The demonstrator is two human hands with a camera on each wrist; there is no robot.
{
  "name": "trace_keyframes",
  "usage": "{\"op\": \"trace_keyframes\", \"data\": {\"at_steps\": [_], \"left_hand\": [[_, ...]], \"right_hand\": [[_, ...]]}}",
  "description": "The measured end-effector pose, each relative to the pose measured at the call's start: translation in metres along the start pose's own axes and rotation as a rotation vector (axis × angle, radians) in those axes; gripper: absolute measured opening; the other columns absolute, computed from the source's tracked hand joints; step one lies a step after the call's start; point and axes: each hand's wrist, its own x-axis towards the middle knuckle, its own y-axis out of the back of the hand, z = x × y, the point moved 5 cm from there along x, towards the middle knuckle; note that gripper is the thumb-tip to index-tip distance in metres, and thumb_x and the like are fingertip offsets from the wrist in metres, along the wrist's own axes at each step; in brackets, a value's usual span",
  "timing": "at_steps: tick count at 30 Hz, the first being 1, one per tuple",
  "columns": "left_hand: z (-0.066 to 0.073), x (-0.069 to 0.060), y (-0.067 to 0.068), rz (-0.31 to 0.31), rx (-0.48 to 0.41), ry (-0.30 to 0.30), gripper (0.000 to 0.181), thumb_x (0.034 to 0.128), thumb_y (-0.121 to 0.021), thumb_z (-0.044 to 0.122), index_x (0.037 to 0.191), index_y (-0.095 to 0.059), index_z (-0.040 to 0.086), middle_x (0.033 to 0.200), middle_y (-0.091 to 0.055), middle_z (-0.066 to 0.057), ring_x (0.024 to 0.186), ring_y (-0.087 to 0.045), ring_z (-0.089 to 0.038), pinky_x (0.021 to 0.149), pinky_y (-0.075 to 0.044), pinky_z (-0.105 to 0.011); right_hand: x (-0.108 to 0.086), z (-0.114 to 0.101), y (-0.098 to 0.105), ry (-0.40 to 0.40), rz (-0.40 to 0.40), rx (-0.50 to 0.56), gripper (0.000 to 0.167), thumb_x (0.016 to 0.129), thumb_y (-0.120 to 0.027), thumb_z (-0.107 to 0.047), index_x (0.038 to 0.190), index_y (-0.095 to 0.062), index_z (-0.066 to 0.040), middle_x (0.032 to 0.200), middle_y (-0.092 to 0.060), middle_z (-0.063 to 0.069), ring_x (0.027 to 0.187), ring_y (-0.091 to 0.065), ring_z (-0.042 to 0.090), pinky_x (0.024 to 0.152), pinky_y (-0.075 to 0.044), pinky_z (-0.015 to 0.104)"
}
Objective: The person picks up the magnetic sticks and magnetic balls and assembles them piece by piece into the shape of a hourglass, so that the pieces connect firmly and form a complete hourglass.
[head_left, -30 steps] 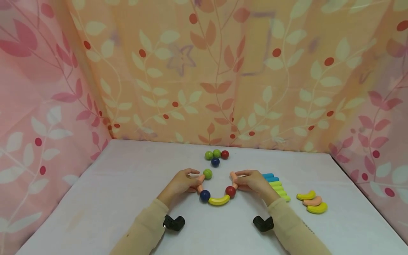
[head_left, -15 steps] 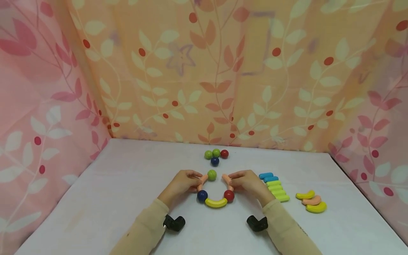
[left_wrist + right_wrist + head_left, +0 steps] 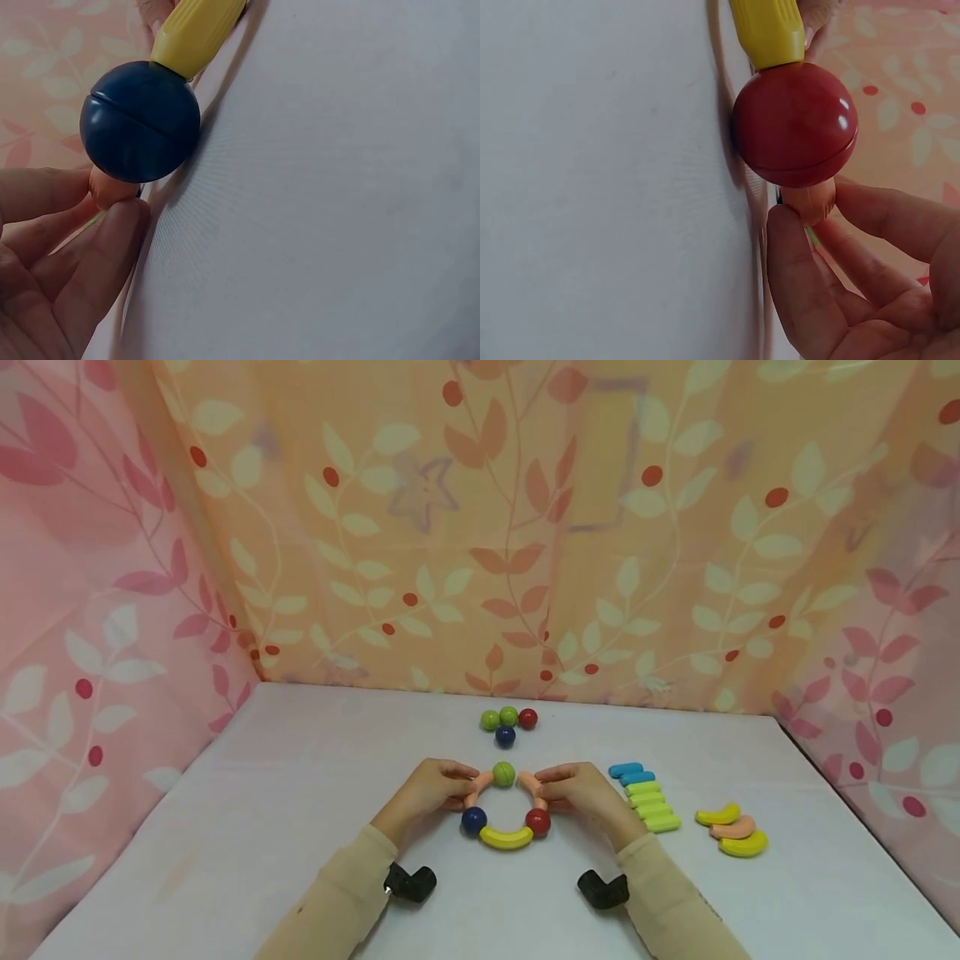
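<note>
Between my hands lies a nearly closed ring of toy pieces. At its near side a yellow curved piece [image 3: 506, 837] joins a blue ball [image 3: 473, 821] and a red ball [image 3: 537, 822]. My left hand [image 3: 433, 789] pinches the left orange curved piece [image 3: 480, 783], which runs from the blue ball up to a green ball [image 3: 503, 774]. On the other side, my right hand [image 3: 583, 787] pinches the right orange curved piece [image 3: 531, 783], joined to the red ball. A small gap separates its far end from the green ball. Both wrist views show thumb and fingers on the orange pieces.
Behind the ring sit two green balls [image 3: 491, 720], a red ball [image 3: 528, 719] and a blue ball [image 3: 506, 737]. To the right are blue sticks [image 3: 626, 770], several lime sticks [image 3: 651, 807], yellow curved pieces [image 3: 743, 844] and an orange one [image 3: 733, 828]. Patterned cloth [image 3: 420, 568] surrounds the white table.
My right hand has moved left, swinging the right orange piece's far end inward. The green ball has shifted right with the left orange piece, and the ring's gap has narrowed.
</note>
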Motion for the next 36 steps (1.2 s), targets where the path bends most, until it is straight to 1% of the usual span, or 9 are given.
{"op": "trace_keyframes", "data": {"at_steps": [6,10,16,18,20,24,28,32,36], "left_hand": [[0.000,-0.001,-0.003,-0.016,0.003,0.010,0.028,0.0928,-0.067,0.008,0.119,-0.070,0.001,0.118,-0.069,-0.015,0.080,-0.065,-0.011,0.072,-0.060,-0.026],[0.001,-0.003,-0.002,-0.031,0.000,0.012,0.028,0.0930,-0.067,0.010,0.120,-0.069,0.000,0.115,-0.070,-0.014,0.083,-0.066,-0.012,0.074,-0.061,-0.028],[0.000,-0.007,0.001,-0.081,0.039,0.059,0.026,0.0907,-0.070,0.014,0.112,-0.066,-0.001,0.089,-0.071,-0.008,0.073,-0.065,-0.012,0.068,-0.060,-0.026],[0.001,-0.008,0.001,-0.103,0.040,0.066,0.027,0.0903,-0.070,0.012,0.113,-0.064,-0.003,0.085,-0.071,-0.008,0.071,-0.065,-0.011,0.067,-0.060,-0.026],[0.001,-0.009,0.001,-0.118,0.032,0.062,0.030,0.0905,-0.070,0.011,0.116,-0.063,-0.003,0.088,-0.071,-0.007,0.073,-0.066,-0.011,0.070,-0.061,-0.027],[0.002,-0.005,0.000,-0.106,-0.015,0.006,0.035,0.0917,-0.068,0.009,0.123,-0.062,-0.004,0.101,-0.072,-0.013,0.085,-0.070,-0.013,0.081,-0.061,-0.031],[0.002,-0.001,-0.002,-0.109,-0.061,-0.030,0.035,0.0933,-0.065,0.007,0.126,-0.060,-0.006,0.111,-0.070,-0.017,0.090,-0.070,-0.016,0.085,-0.060,-0.033],[-0.002,0.000,-0.002,-0.103,-0.086,-0.003,0.035,0.0936,-0.064,0.005,0.127,-0.060,-0.004,0.110,-0.070,-0.016,0.087,-0.068,-0.014,0.082,-0.060,-0.032],[-0.006,0.001,-0.001,-0.098,-0.119,0.042,0.036,0.0927,-0.065,0.005,0.128,-0.061,0.000,0.106,-0.070,-0.013,0.085,-0.067,-0.013,0.081,-0.060,-0.030]], "right_hand": [[-0.003,0.000,0.001,0.012,0.004,-0.012,0.032,0.090,-0.071,-0.010,0.120,-0.069,-0.001,0.118,-0.070,0.015,0.087,-0.067,0.016,0.085,-0.060,0.034],[-0.004,0.000,0.001,0.018,-0.014,-0.001,0.032,0.090,-0.071,-0.009,0.120,-0.069,0.000,0.116,-0.070,0.014,0.086,-0.067,0.016,0.084,-0.061,0.034],[-0.006,0.004,0.005,-0.005,-0.052,-0.022,0.032,0.090,-0.071,-0.012,0.119,-0.068,0.001,0.103,-0.072,0.011,0.081,-0.069,0.016,0.079,-0.062,0.032],[-0.006,0.005,0.005,-0.012,-0.059,-0.024,0.032,0.090,-0.071,-0.013,0.119,-0.068,0.001,0.100,-0.073,0.010,0.080,-0.070,0.015,0.078,-0.062,0.032],[-0.006,0.006,0.005,-0.012,-0.064,-0.016,0.032,0.090,-0.071,-0.013,0.119,-0.068,0.002,0.100,-0.073,0.010,0.080,-0.070,0.015,0.078,-0.062,0.032],[-0.007,0.006,0.009,-0.003,-0.036,-0.014,0.033,0.090,-0.072,-0.013,0.120,-0.068,0.001,0.105,-0.072,0.010,0.085,-0.068,0.015,0.082,-0.061,0.032],[-0.007,0.005,0.013,-0.011,-0.003,-0.056,0.037,0.089,-0.074,-0.015,0.121,-0.068,0.000,0.113,-0.069,0.013,0.089,-0.066,0.018,0.084,-0.061,0.032],[-0.006,0.005,0.013,-0.016,-0.006,-0.058,0.038,0.089,-0.075,-0.015,0.123,-0.067,0.000,0.116,-0.068,0.015,0.092,-0.066,0.019,0.085,-0.060,0.032],[-0.005,0.007,0.011,-0.003,0.002,-0.057,0.037,0.089,-0.075,-0.017,0.122,-0.069,-0.002,0.116,-0.070,0.011,0.094,-0.065,0.018,0.089,-0.059,0.033]]}}
